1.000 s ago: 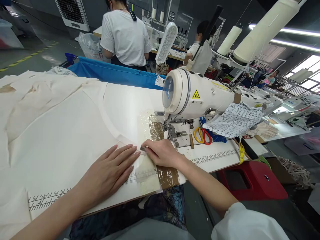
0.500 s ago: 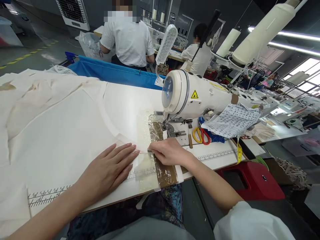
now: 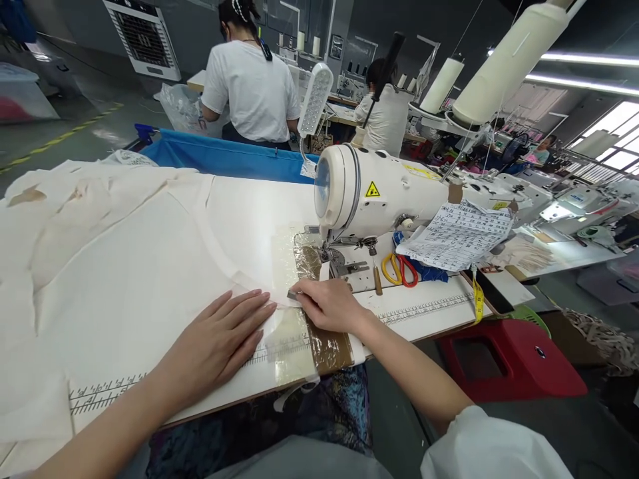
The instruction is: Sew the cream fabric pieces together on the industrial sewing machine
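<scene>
We logged two bare hands at a sewing machine (image 3: 394, 183), cream cloth (image 3: 124, 266) spread over the white table (image 3: 424, 294) to the left of it. The left hand (image 3: 219, 339) lay palm down, fingers stretched out and nearly together, pressing on the cloth and gripping nothing that we could see. The right hand (image 3: 327, 303) was closed in a pinch, thumb and fingertips around a small metal piece (image 3: 291, 295), just beside the left fingertips at the cloth's near right part; whether the piece touched the cloth we couldn't tell. Cloth's curved edge ran from near the left fingers up toward the back; its far left part sat rumpled. Under the right wrist side we noted brown tape (image 3: 329, 349), and a ruler strip (image 3: 424, 311) along the table's front. Beside the machine base: scissors (image 3: 399, 269) with yellow and red handles, a wooden-handled tool (image 3: 377, 279) near them. We also had a written sheet (image 3: 456, 236) hanging on the machine, a yellow tape measure (image 3: 478, 303) below it, a red stool (image 3: 519, 379) under the table's right end, a blue bin (image 3: 219, 156) behind, and a white-shirted co-worker (image 3: 252, 90) beyond that, back turned.
</scene>
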Demonstrator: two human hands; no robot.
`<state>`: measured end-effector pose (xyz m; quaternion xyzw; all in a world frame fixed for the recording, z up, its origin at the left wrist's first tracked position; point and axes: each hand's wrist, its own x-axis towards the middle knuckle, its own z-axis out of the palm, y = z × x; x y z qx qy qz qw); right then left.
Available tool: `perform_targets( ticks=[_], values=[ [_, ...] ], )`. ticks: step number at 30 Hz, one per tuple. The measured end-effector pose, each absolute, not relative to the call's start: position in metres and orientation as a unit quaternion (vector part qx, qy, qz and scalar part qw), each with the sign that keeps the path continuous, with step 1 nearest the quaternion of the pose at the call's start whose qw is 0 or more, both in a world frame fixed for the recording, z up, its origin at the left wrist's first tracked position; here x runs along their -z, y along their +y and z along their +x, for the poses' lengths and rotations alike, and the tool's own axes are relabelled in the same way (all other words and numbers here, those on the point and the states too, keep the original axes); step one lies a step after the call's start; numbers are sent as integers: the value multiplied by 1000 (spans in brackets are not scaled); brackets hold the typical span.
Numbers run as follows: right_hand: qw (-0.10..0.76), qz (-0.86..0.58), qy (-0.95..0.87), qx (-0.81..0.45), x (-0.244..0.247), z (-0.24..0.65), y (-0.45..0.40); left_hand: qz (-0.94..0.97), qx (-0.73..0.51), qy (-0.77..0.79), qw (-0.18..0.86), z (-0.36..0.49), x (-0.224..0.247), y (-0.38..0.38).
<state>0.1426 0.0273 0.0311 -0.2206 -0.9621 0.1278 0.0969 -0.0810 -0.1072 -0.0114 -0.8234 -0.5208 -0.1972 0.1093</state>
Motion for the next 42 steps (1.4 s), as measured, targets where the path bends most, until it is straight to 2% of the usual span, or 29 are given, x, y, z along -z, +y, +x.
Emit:
perform_targets(
  ticks=[3, 10, 15, 17, 22, 24, 26, 31, 33, 35, 39, 42],
  values=[
    [114, -230, -959, -122, -27, 145, 28, -824, 198, -521, 100, -81, 6, -108],
    [155, -274, -946, -80, -28, 170, 21, -797, 164, -582, -3, -111, -11, -67],
    [167, -390, -905, -24, -34, 221, 29, -798, 156, -581, -46, -132, -13, -34],
    [168, -455, -875, 5, -39, 239, 43, -797, 168, -580, -13, -128, -16, -34],
    [160, -568, -805, 54, -51, 247, 85, -722, 188, -645, 164, -104, -35, -53],
    [162, -577, -798, 60, -53, 239, 88, -685, 184, -680, 183, -103, -39, -60],
    [179, -559, -807, 60, -52, 228, 77, -654, 235, -707, 133, -107, -39, -63],
    [251, -411, -876, 20, -46, 198, 26, -508, 534, -646, -201, -108, -44, -62],
    [275, -345, -898, 0, -47, 184, 8, -444, 606, -604, -266, -100, -48, -58],
    [307, -290, -906, -11, -51, 167, -3, -414, 630, -583, -303, -90, -49, -56],
    [390, -209, -897, -22, -60, 135, -7, -414, 601, -565, -385, -77, -40, -59],
    [356, -211, -910, -43, -64, 115, 2, -486, 551, -571, -367, -72, -29, -63]
  ],
)
